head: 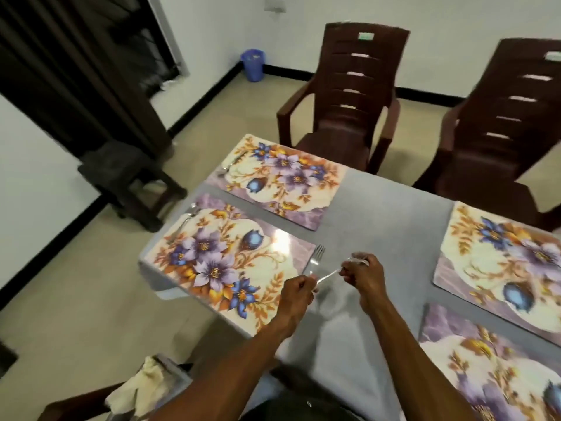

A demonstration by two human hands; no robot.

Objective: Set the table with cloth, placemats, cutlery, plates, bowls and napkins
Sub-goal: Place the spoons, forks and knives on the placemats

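A grey cloth (379,214) covers the table, with several floral placemats on it. On the right edge of the near-left placemat (224,256) lies a fork (317,258), tines pointing away from me. My left hand (296,294) is at the fork's handle end, fingers curled. A blurred silver piece of cutlery (328,276) spans between both hands. My right hand (362,275) grips it together with more cutlery, whose ends (358,257) stick out above the fingers. One utensil (188,214) lies on the near-left mat's left edge and another (229,166) on the far-left placemat (282,180).
Two more placemats (498,268) (485,369) lie on the right. Two brown plastic chairs (349,101) (510,126) stand at the far side. A dark stool (130,177) is on the left, with a blue bin (253,64) by the wall. Crumpled cream cloth (142,387) sits in a container at my lower left.
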